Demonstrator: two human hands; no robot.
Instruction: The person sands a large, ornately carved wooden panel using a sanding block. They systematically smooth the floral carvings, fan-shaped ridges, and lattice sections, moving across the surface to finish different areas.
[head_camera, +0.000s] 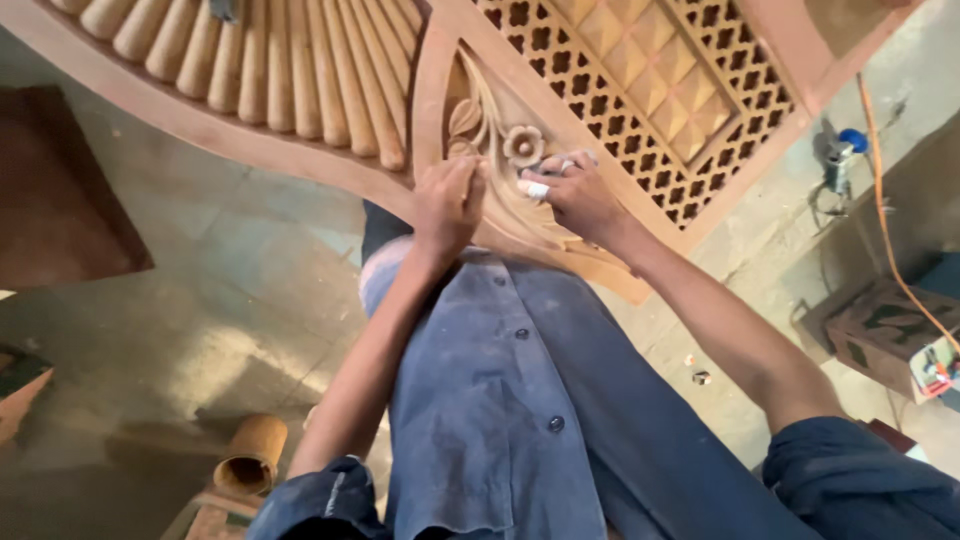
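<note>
Working a carved wooden panel (520, 215) with both hands.
Left hand (448, 203) presses closed on the carving beside the flower (523, 145); right hand (580, 195) pinches a small white piece (535, 188) just below it.

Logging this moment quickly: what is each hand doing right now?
Left hand: closed, pressed on the carved reddish-brown wooden panel; anything held is hidden.
Right hand: closed on a small white piece against the carved flower.

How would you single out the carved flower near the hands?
Start at the big carved wooden panel. Between its fluted fan and lattice grid sits a leafy relief; the flower is its one round, petalled bloom, just above the right hand.
</note>
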